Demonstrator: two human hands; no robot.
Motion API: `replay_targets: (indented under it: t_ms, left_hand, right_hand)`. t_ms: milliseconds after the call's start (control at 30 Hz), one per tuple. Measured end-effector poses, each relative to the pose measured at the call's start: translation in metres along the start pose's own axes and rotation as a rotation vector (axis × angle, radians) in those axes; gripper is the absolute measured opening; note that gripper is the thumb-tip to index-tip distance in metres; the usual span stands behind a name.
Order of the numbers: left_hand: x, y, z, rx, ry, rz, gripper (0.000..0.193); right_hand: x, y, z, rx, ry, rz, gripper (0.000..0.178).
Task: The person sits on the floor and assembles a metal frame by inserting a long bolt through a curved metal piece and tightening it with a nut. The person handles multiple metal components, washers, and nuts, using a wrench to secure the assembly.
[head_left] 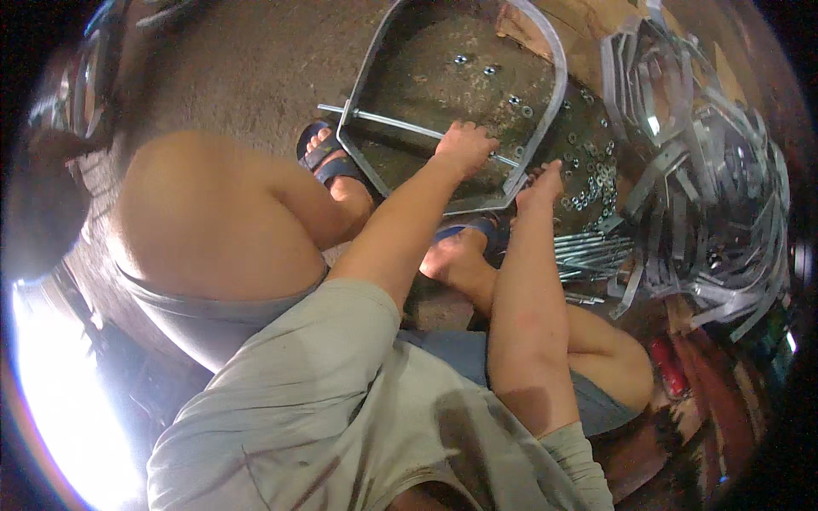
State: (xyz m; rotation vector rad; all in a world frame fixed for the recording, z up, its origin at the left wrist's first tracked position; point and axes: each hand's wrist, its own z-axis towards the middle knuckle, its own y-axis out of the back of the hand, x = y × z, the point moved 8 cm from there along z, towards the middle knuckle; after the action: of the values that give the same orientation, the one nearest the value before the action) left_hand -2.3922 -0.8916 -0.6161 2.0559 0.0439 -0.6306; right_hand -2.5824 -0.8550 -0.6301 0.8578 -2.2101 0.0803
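**A left hand [465, 150] is gripping a thin, straight, silver metal rod [396, 124] across a large, rounded frame of flat grey metal strip [560, 85]**

The person is squatting over a brown, stained floor [247, 64], and the frame is lying just ahead of the feet, its rounded end pointing away and its angled end facing the body. The rod is spanning the frame from side to side, its left end poking out beyond the left wall and its right end sitting close to the right wall; I cannot tell whether it is passing through there. The left hand is closing over the rod nearer that right end. The right hand [540, 183] is bending its fingers at the frame's lower right corner, but from here I cannot tell how firmly they are gripping, or whether they are holding anything small.

Dark strapped sandals [325, 155] are covering the feet close to the angled end. Small silver nuts and washers [588, 201] are lying scattered to the right of the frame, and a few are resting inside its outline. Below that scatter, a bundle of loose silver rods [595, 257] is lying beside the right forearm. Farther right, a tangled heap of bent grey metal strips [694, 217] is spreading over the ground.
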Motion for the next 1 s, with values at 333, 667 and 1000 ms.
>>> replay_targets:
  t_ms: [333, 667, 1000]
  left_hand:
    - [0.01, -0.015, -0.021, 0.073, 0.026, -0.342, 0.037]
    - [0.0, -0.005, -0.034, 0.034, -0.015, -0.248, 0.034]
    - [-0.009, -0.013, -0.025, 0.034, -0.06, -0.244, 0.033]
  right_hand:
    - [-0.016, -0.023, -0.009, 0.413, -0.206, -0.351, 0.084]
    - [-0.009, -0.035, -0.019, 0.519, -0.178, -0.434, 0.081]
    - [-0.014, -0.025, 0.013, 0.487, -0.089, -0.587, 0.05]
